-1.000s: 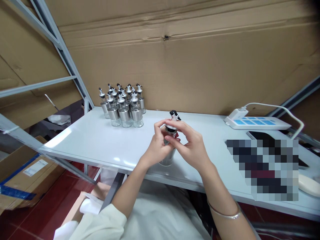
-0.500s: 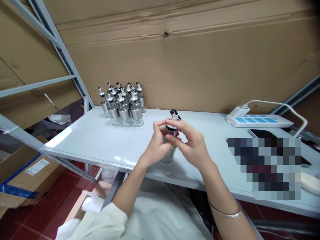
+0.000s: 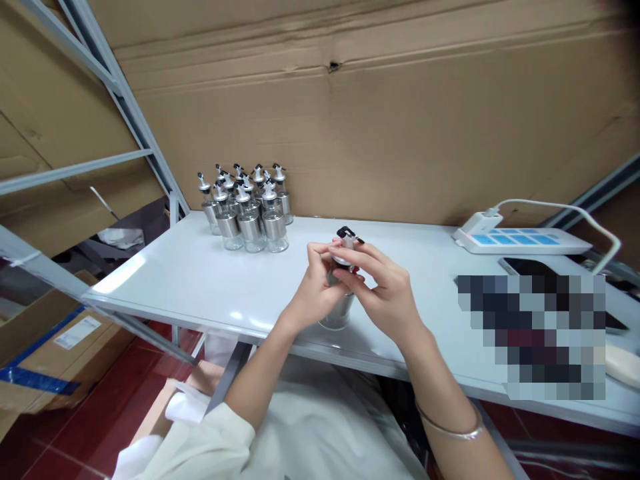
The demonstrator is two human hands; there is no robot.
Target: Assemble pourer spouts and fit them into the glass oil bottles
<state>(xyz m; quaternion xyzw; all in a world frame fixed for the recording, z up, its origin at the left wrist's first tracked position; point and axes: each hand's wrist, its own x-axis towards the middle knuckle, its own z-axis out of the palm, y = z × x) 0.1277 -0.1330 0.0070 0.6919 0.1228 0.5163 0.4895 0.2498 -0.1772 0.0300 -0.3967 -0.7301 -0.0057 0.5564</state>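
Observation:
A glass oil bottle with a steel sleeve stands upright close to the table's front edge. My left hand is closed around its neck from the left. From the right, my right hand curls its fingers round the silver collar of the pourer spout, thumb against the neck. The spout's black flip cap pokes up above my fingers. Both hands cover most of the neck and collar, so the exact contact of the fingertips is hidden.
Several similar bottles with pourers are grouped at the back left of the white table. On the right lie a power strip with a plugged-in charger and a phone, partly under a pixelated patch. Cardboard rises behind.
The pourer spout has turned between my hands, its black cap now facing differently. My right fingers have shifted slightly around the collar. The bottle stays in place.

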